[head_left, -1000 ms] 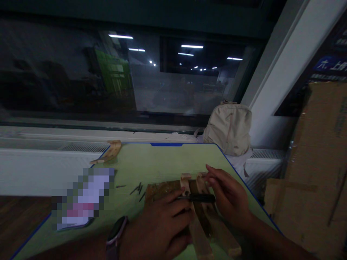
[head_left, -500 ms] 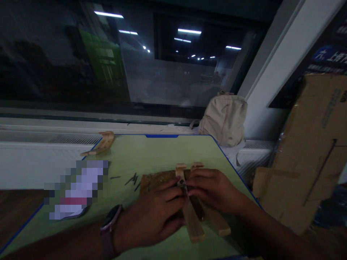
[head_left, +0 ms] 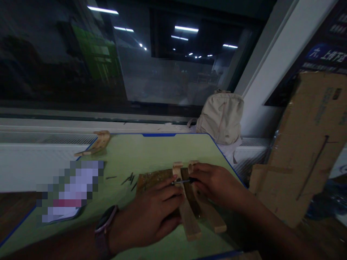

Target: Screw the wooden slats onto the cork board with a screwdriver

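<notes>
Two curved wooden pieces lie side by side on a brown taped cardboard piece [head_left: 151,177]. My left hand [head_left: 154,206] is closed against the left curved wooden piece [head_left: 191,225], its index finger reaching over the upper part and its thumb low along the edge. In my right hand [head_left: 213,180] is a small screwdriver [head_left: 182,181] with a dark handle, pinched between the fingers. Its thin metal shaft points left across the left piece, the tip close to my left fingers. Below my right hand lies the right curved wooden piece [head_left: 214,218].
Several dark screws [head_left: 129,178] lie left of the cardboard on the green table [head_left: 130,148]. A blurred-out phone-like object [head_left: 73,191] is at the left. Another curved wooden part [head_left: 99,143] rests at the far left corner. A backpack [head_left: 221,117] and large cardboard [head_left: 306,151] stand beyond the right side.
My right hand has drawn back slightly and turned, so the screwdriver's shaft now shows across the left piece. My left hand keeps its place on the wood. The view has shifted slightly.
</notes>
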Available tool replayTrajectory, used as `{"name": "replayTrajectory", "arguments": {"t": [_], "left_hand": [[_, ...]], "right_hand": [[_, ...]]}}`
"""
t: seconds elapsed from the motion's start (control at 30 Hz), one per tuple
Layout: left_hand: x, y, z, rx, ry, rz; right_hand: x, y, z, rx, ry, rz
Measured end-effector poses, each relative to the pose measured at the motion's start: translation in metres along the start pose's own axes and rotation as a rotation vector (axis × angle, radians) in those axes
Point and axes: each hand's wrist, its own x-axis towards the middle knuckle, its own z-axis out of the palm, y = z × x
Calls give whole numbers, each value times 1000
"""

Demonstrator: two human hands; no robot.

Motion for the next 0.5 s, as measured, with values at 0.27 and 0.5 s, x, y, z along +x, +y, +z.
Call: {"name": "replayTrajectory", "arguments": {"t": [0.27,0.5], "left_hand": [[-2,-2,1,19,25,7],[-3,1,1,78,43,14]], "right_hand": [[0,0,-19,1,14,15],[-5,13,-24,165,319,36]]}}
